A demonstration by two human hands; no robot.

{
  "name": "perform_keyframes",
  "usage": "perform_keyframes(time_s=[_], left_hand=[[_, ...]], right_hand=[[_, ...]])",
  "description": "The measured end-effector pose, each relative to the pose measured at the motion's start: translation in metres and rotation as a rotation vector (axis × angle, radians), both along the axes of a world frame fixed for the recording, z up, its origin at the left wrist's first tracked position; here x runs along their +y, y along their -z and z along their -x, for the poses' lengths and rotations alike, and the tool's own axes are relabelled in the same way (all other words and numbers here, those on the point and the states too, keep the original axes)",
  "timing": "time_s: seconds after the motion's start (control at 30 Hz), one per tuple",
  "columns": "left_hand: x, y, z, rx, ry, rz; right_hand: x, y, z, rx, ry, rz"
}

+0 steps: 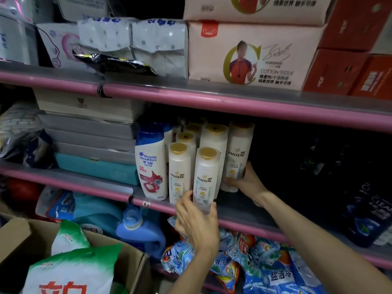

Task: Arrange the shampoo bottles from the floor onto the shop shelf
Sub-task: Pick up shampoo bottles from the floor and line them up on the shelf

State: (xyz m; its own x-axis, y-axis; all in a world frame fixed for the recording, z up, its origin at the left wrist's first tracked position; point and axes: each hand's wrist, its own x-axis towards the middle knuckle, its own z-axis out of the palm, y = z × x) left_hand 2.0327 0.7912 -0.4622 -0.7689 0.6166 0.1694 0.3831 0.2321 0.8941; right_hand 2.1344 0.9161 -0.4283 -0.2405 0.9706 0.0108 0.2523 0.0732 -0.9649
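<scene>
Several white Pantene shampoo bottles with gold caps stand in rows on the middle pink-edged shelf. My left hand grips the base of the front bottle, which stands at the shelf's front edge. My right hand holds the lower part of the rightmost bottle, further back. Another Pantene bottle stands just left of the front one. A white and blue Head & Shoulders bottle stands at the left end of the group.
Grey and teal boxes are stacked left of the bottles. Dark Clear bottles stand at the right of the shelf. Tissue packs fill the shelf above. Detergent bags and a blue jug lie below, beside a cardboard box.
</scene>
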Motion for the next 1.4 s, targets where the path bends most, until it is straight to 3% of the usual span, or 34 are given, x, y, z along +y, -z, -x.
perform_keyframes(time_s=[0.13, 0.47, 0.63, 0.7, 0.77, 0.83, 1.0, 1.17, 1.4], left_hand=[[0.001, 0.005, 0.001, 0.054, -0.002, 0.023], [0.001, 0.013, 0.004, 0.064, 0.016, -0.002], [0.0, 0.013, 0.006, 0.047, 0.035, -0.005], [-0.001, 0.013, 0.006, 0.042, 0.041, -0.009], [-0.001, 0.013, 0.006, 0.034, 0.042, -0.016], [-0.002, 0.013, 0.005, 0.033, 0.044, -0.023], [-0.002, 0.013, 0.006, 0.025, 0.055, -0.018], [-0.002, 0.013, 0.006, 0.023, 0.055, -0.012], [-0.001, 0.014, 0.006, 0.033, 0.056, -0.006]], right_hand=[[0.001, 0.012, -0.006, -0.187, 0.05, -0.027], [0.016, 0.012, 0.015, -0.104, -0.027, -0.048], [0.024, -0.007, 0.016, -0.252, -0.136, 0.005], [0.029, -0.028, 0.012, -0.172, -0.132, 0.108], [0.035, -0.056, 0.008, 0.052, -0.124, 0.198], [0.041, -0.082, 0.004, 0.147, -0.166, 0.164], [0.049, -0.101, 0.007, -0.066, -0.28, -0.018], [0.05, -0.096, 0.019, 0.026, -0.287, -0.014], [0.046, -0.101, 0.025, 0.007, -0.29, -0.027]])
